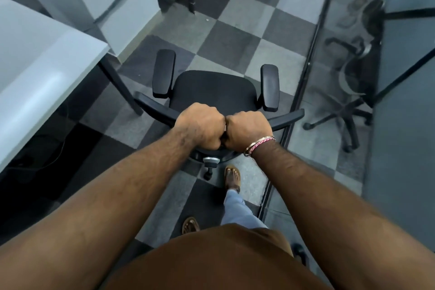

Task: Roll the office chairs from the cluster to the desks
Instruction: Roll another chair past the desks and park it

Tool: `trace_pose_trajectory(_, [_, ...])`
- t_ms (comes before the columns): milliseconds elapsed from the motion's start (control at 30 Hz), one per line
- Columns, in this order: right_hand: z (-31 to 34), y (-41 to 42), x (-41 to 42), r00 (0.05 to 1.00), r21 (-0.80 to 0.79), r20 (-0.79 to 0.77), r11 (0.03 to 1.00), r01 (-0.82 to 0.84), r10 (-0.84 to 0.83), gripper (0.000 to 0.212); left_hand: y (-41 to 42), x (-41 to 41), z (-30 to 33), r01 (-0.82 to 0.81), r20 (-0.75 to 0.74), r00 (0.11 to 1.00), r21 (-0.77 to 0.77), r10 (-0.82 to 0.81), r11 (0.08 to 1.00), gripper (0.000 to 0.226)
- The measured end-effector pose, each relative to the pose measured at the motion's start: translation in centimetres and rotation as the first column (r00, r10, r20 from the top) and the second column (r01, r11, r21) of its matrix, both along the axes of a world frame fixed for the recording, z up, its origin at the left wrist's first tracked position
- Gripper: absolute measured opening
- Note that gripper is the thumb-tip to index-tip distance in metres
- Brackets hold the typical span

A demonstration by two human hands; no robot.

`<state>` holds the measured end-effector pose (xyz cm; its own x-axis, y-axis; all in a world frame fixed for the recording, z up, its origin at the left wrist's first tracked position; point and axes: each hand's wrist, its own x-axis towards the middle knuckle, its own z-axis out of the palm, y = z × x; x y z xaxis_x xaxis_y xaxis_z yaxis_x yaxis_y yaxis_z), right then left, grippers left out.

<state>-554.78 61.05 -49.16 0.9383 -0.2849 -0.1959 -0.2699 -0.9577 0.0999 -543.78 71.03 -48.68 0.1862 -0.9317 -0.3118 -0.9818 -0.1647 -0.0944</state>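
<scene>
Chair in the aisle, tight on both sides

Our left hand (200, 125) and right hand (247, 129) clench the chair (211, 92) backrest, knuckles touching; drifting could snag the bench (35, 59) leg or strike the glass (313, 54).

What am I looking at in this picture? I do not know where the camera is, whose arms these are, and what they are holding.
The camera sits on a person's head and looks down, so both arms are that person's own. The left hand and the right hand touch each other, fingers curled round the top of the backrest of a black office chair. It stands on a checkered carpet floor. A white desk is on the left. On the right, behind a glass partition, stands another chair. Below you see the person's sandalled feet.
</scene>
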Motion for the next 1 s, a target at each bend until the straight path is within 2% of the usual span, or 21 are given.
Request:
trace_pose_trajectory(200, [-0.2, -8.2, 3.0, 0.996, -0.025, 0.026, 0.996, 0.087, -0.086, 0.029, -8.7, 3.7, -0.7, 0.062, 0.018, 0.998, -0.094, -0.061, 0.994, 0.028])
trace_pose_trajectory(567, [-0.2, -29.2, 13.3, 0.989, 0.003, 0.051, 0.990, 0.139, -0.139, 0.027, -30.5, 14.1, -0.4, 0.055, 0.025, 0.998, -0.074, -0.053, 0.996, 0.025])
trace_pose_trajectory(1000, [-0.9, -52.3, 28.2, 0.973, -0.037, 0.062, 0.973, 0.227, -0.224, 0.024, -54.5, 29.8, -1.2, 0.154, 0.054, 0.988, -0.127, -0.148, 0.980, 0.025])
